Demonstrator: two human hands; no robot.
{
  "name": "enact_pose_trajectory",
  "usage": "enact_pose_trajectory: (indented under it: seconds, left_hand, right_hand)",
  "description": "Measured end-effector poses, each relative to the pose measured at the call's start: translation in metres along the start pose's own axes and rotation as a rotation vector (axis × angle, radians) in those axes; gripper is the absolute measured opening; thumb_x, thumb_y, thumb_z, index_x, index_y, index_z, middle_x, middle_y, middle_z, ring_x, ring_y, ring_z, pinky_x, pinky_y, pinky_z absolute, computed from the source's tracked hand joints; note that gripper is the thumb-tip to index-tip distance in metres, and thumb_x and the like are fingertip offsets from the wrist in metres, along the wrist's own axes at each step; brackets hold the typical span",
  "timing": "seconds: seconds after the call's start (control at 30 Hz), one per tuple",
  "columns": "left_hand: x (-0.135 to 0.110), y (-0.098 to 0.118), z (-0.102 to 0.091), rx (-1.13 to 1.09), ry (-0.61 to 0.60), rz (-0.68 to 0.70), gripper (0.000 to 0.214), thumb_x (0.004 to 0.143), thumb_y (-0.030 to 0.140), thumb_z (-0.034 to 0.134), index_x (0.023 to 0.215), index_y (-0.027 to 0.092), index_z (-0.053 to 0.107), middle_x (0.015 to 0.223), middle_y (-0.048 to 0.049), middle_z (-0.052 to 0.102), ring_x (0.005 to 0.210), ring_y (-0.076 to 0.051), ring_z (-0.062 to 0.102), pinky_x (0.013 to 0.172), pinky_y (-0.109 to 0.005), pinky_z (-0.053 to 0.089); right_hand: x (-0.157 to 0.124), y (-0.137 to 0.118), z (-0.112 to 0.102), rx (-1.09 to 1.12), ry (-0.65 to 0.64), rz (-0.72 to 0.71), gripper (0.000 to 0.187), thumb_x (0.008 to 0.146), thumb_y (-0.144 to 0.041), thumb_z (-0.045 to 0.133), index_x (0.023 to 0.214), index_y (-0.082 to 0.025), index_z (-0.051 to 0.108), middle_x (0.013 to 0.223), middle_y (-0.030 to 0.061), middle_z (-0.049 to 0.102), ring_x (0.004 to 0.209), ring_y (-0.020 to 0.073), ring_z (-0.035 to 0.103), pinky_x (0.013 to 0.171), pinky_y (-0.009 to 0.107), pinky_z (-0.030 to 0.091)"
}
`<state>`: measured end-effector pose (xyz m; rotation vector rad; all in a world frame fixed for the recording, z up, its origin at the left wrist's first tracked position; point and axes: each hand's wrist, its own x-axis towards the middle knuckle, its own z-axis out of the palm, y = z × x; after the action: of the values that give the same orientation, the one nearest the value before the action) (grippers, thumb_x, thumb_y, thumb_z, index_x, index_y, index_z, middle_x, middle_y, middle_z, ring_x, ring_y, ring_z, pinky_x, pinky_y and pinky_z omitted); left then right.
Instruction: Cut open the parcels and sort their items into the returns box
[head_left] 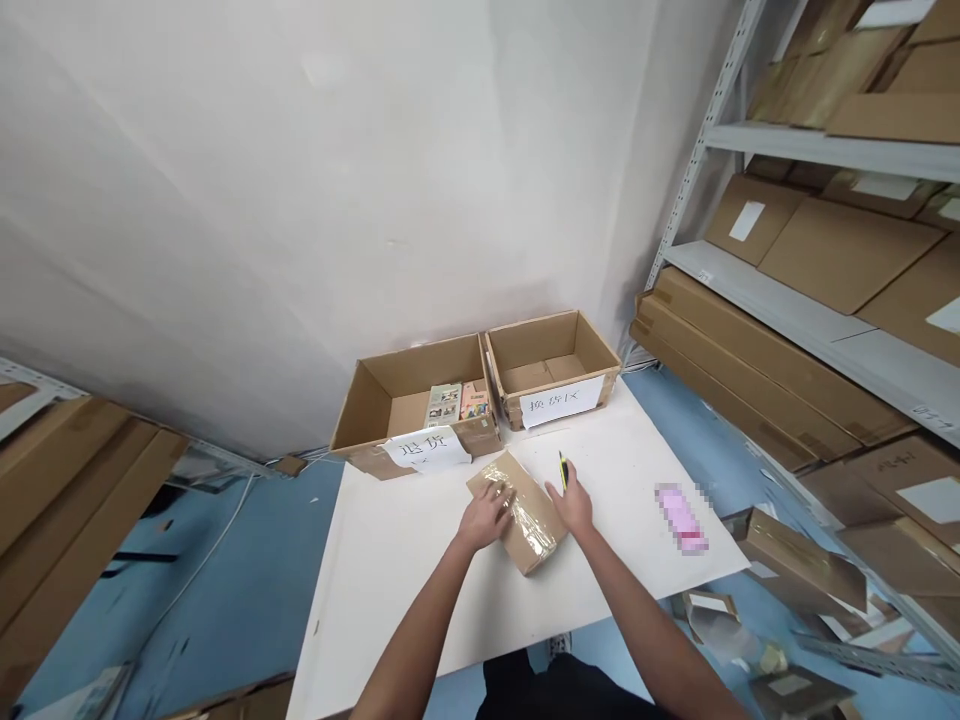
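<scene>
A taped cardboard box (pixel 529 515) lies at an angle on the white table, with shiny clear tape across its top. My left hand (pixel 487 515) grips it from the left, fingers curled over the top face. Close to the box's right side, my right hand (pixel 571 500) is closed around a yellow and black utility knife (pixel 563 470), which points up and away from me. Whether its blade is out is too small to tell.
Behind are two open cartons with paper signs: the left carton (pixel 367 410) holds small printed boxes (pixel 444 404), the right carton (pixel 592 345) stands beside it. A blurred pink item (pixel 682 520) lies on the table (pixel 375 580). Shelves (pixel 810 145) with cartons stand right.
</scene>
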<state>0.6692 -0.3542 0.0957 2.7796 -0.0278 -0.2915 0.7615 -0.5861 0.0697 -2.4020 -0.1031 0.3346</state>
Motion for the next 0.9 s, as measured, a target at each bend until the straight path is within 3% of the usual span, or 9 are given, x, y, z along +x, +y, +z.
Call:
enact_pose_trajectory:
  seconds: [0.07, 0.17, 0.3, 0.4, 0.47, 0.6, 0.73, 0.8, 0.9]
  left_hand:
    - [0.022, -0.001, -0.003, 0.032, -0.107, 0.053, 0.06, 0.098, 0.051, 0.05, 0.156, 0.034, 0.046, 0.169, -0.0024, 0.034, 0.158, -0.031, 0.02, 0.126, -0.048, 0.025]
    - [0.035, 0.003, 0.005, 0.059, -0.146, -0.053, 0.065, 0.099, 0.056, 0.041, 0.161, 0.035, 0.036, 0.173, 0.0001, 0.025, 0.161, -0.033, 0.009, 0.127, -0.052, 0.018]
    - [0.015, 0.015, 0.025, 0.034, -0.088, -0.33, 0.077, 0.096, 0.068, 0.034, 0.164, 0.033, 0.028, 0.174, -0.0018, 0.018, 0.16, -0.038, 0.008, 0.125, -0.055, 0.017]
    - [-0.014, 0.027, 0.038, 0.034, -0.112, -0.524, 0.084, 0.095, 0.073, 0.03, 0.165, 0.026, 0.028, 0.174, -0.011, 0.019, 0.155, -0.046, 0.021, 0.119, -0.059, 0.025]
    - [-0.033, 0.035, 0.042, 0.084, -0.103, -0.571, 0.087, 0.094, 0.073, 0.035, 0.163, 0.021, 0.031, 0.169, -0.0189, 0.029, 0.149, -0.047, 0.032, 0.116, -0.059, 0.028]
    - [-0.051, 0.043, 0.036, 0.137, -0.026, -0.53, 0.079, 0.093, 0.066, 0.046, 0.155, 0.016, 0.045, 0.155, -0.0236, 0.047, 0.147, -0.042, 0.036, 0.116, -0.055, 0.031]
    - [-0.042, 0.038, 0.032, 0.059, -0.115, -0.403, 0.091, 0.086, 0.072, 0.056, 0.162, 0.028, 0.032, 0.173, -0.0127, 0.02, 0.158, -0.043, 0.012, 0.121, -0.055, 0.025]
    - [-0.036, 0.034, 0.037, 0.043, -0.201, -0.358, 0.098, 0.085, 0.077, 0.053, 0.166, 0.032, 0.021, 0.176, -0.0082, 0.006, 0.159, -0.045, 0.001, 0.123, -0.059, 0.018]
    - [-0.031, 0.03, 0.049, 0.055, -0.227, -0.356, 0.096, 0.087, 0.08, 0.046, 0.166, 0.033, 0.017, 0.176, -0.0056, 0.0, 0.159, -0.045, -0.006, 0.124, -0.061, 0.013]
  right_hand:
    - [-0.032, 0.023, 0.01, 0.004, -0.033, 0.048, 0.08, 0.096, -0.055, 0.057, 0.161, -0.023, 0.025, 0.131, 0.0167, 0.068, 0.118, 0.0336, 0.068, 0.093, 0.039, 0.05]
    - [-0.053, 0.038, 0.023, 0.01, -0.015, 0.071, 0.081, 0.093, -0.049, 0.062, 0.161, -0.026, 0.024, 0.132, 0.0162, 0.067, 0.12, 0.0341, 0.067, 0.093, 0.04, 0.05]
    - [-0.019, 0.024, 0.017, -0.033, -0.026, 0.117, 0.094, 0.085, -0.047, 0.072, 0.161, -0.025, 0.022, 0.132, 0.0165, 0.066, 0.119, 0.0335, 0.068, 0.094, 0.04, 0.05]
    - [0.021, -0.005, 0.011, -0.065, -0.054, 0.15, 0.099, 0.081, -0.044, 0.078, 0.16, -0.024, 0.023, 0.127, 0.0164, 0.068, 0.115, 0.032, 0.069, 0.092, 0.038, 0.05]
    - [0.038, -0.026, 0.012, -0.062, -0.112, 0.146, 0.097, 0.08, -0.041, 0.079, 0.159, -0.022, 0.026, 0.12, 0.0156, 0.071, 0.113, 0.0311, 0.069, 0.092, 0.036, 0.049]
    - [0.042, -0.04, 0.015, 0.037, -0.131, 0.036, 0.072, 0.093, -0.039, 0.065, 0.155, -0.023, 0.035, 0.114, 0.0115, 0.073, 0.109, 0.027, 0.069, 0.091, 0.033, 0.049]
    - [0.016, -0.01, 0.0, 0.265, -0.099, 0.079, 0.052, 0.104, -0.033, 0.036, 0.156, -0.026, 0.033, 0.093, 0.001, 0.073, 0.077, 0.0181, 0.071, 0.079, 0.026, 0.052]
    - [-0.001, 0.009, -0.01, 0.336, -0.181, 0.058, 0.054, 0.103, -0.03, 0.037, 0.156, -0.029, 0.032, 0.083, -0.0038, 0.07, 0.059, 0.0143, 0.065, 0.071, 0.023, 0.052]
    - [-0.02, 0.028, -0.022, 0.346, -0.335, -0.001, 0.054, 0.1, -0.03, 0.045, 0.154, -0.03, 0.038, 0.073, -0.0063, 0.066, 0.046, 0.0119, 0.059, 0.061, 0.021, 0.051]
